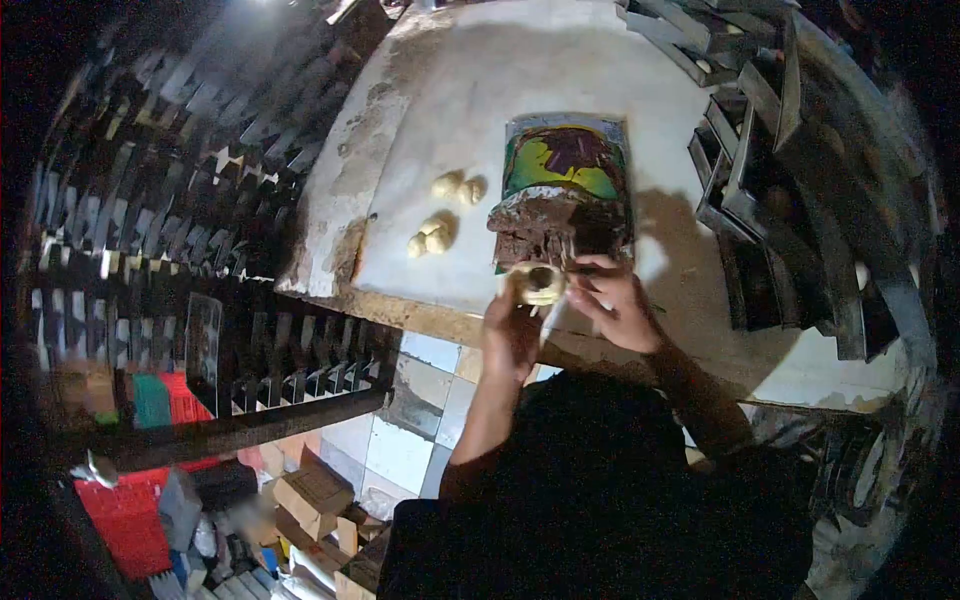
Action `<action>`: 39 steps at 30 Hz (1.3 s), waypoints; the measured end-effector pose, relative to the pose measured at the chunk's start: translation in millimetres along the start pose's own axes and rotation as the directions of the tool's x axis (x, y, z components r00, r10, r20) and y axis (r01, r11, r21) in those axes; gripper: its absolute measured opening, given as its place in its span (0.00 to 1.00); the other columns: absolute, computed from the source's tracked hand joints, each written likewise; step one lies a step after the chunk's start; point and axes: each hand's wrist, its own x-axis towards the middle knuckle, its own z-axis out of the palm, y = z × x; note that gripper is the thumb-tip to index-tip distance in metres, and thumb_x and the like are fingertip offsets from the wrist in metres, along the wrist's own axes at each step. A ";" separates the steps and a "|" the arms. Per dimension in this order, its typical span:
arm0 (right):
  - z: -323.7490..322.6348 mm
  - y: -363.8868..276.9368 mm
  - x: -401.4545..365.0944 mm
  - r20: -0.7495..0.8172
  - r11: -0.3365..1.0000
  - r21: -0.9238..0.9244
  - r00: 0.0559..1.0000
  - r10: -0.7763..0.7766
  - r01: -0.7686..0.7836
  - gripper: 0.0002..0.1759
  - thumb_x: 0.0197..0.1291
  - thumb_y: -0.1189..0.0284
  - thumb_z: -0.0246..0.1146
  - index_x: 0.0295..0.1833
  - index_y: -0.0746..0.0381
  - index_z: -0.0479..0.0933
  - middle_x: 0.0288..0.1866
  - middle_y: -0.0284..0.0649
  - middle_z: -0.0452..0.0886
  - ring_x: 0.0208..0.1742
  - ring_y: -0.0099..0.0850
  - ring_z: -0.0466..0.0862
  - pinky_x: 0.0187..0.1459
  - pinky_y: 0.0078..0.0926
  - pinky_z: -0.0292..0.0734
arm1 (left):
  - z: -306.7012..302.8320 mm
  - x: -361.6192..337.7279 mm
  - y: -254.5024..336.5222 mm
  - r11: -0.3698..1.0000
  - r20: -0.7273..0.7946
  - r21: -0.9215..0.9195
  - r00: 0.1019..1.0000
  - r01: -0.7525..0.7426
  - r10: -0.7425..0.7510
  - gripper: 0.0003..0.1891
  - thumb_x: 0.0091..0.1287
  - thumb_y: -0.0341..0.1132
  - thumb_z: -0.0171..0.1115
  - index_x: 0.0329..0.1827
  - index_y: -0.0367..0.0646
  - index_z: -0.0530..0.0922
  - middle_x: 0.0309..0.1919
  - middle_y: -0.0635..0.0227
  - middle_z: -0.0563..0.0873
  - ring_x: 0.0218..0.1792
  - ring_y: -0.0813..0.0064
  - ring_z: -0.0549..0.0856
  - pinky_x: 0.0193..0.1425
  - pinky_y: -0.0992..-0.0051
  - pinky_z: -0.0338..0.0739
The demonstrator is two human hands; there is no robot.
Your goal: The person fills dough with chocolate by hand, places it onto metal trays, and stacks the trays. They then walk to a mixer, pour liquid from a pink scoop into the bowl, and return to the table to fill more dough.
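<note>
My left hand (511, 335) is closed around a piece of pale dough (541, 296), cupped open with a dark hollow in its middle. Just right of the dough, the curled fingers of my right hand (618, 303) come together at its edge; I cannot tell what they hold. Directly beyond both hands lies a green and yellow printed tin sheet (518, 172) bearing a thick heap of brown paste (535, 212). To the left on the pale tabletop (440, 120) sit small shaped dough pieces (432, 238) and another little group of dough pieces (458, 187).
Dark metal loaf tins (760, 190) are stacked along the table's right side. Racks of metal tins (150, 190) fill the left. Below them are a red crate (125, 525) and a cardboard box (313, 498). The table's worn front edge (430, 318) runs near my body.
</note>
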 end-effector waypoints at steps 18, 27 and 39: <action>92.1 -281.8 -31.8 0.311 0.860 0.419 0.936 0.165 -0.291 0.14 0.50 0.70 0.75 0.41 0.67 0.83 0.34 0.41 0.81 0.33 0.25 0.83 0.35 0.23 0.78 | -53.7 -263.7 90.4 0.366 0.290 0.580 0.605 -0.728 0.742 0.15 0.65 0.41 0.65 0.47 0.40 0.79 0.58 0.49 0.73 0.57 0.58 0.76 0.60 0.61 0.72; 108.8 -313.8 -70.6 0.172 0.976 0.111 0.964 -0.203 0.186 0.20 0.46 0.73 0.76 0.46 0.68 0.83 0.39 0.43 0.82 0.37 0.35 0.84 0.38 0.30 0.79 | -44.6 -309.9 82.0 -0.115 0.328 0.926 0.615 -0.360 0.717 0.29 0.58 0.43 0.69 0.61 0.39 0.75 0.47 0.57 0.78 0.52 0.63 0.73 0.55 0.68 0.71; -22.0 -242.0 -104.5 -0.153 0.940 0.303 0.982 -0.112 0.154 0.17 0.48 0.81 0.70 0.47 0.63 0.83 0.45 0.45 0.83 0.37 0.35 0.86 0.39 0.26 0.81 | 54.6 -210.5 0.7 0.367 0.477 0.403 0.534 -0.839 0.698 0.19 0.65 0.53 0.64 0.46 0.49 0.73 0.46 0.60 0.68 0.43 0.66 0.71 0.48 0.66 0.69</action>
